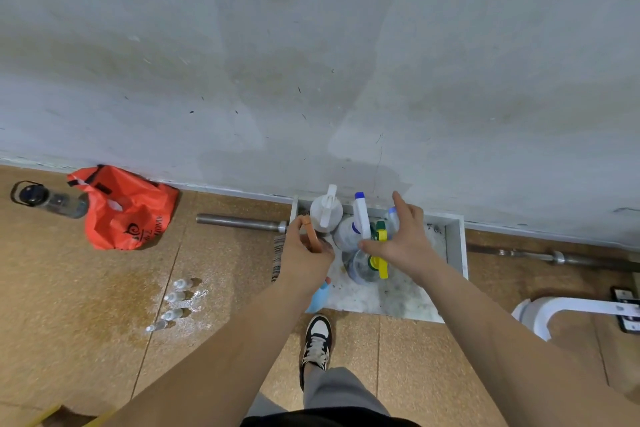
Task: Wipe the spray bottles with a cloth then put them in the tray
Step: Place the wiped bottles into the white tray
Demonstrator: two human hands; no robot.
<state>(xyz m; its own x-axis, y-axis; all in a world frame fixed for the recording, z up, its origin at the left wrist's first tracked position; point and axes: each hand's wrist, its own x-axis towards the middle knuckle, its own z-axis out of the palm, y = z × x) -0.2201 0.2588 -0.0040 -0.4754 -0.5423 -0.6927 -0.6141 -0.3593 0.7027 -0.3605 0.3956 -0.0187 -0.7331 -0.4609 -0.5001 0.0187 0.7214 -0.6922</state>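
Light is even and diffuse, moderately bright, source unseen. Pale grey plaster wall (pixel 311 45) lit flat and blotchy, no glare. Shadows weak and soft-edged, with faint shade inside the white rectangular tray (pixel 455 243). Whitish sheen on a damp patch of brown speckled floor (pixel 86 288). Focus soft overall, fine detail smeared. Wide-angle bowing bends the wall's base line, and the forearms stretch toward the lower edge.

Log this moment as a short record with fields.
tray: white tray on the floor against the wall, holding several spray bottles
left hand: left hand grips an orange trigger at the tray's left edge
right hand: right hand open, fingers spread above the bottles
cloth: striped cloth on the floor left of the tray
outside tray: four small bottles on the floor
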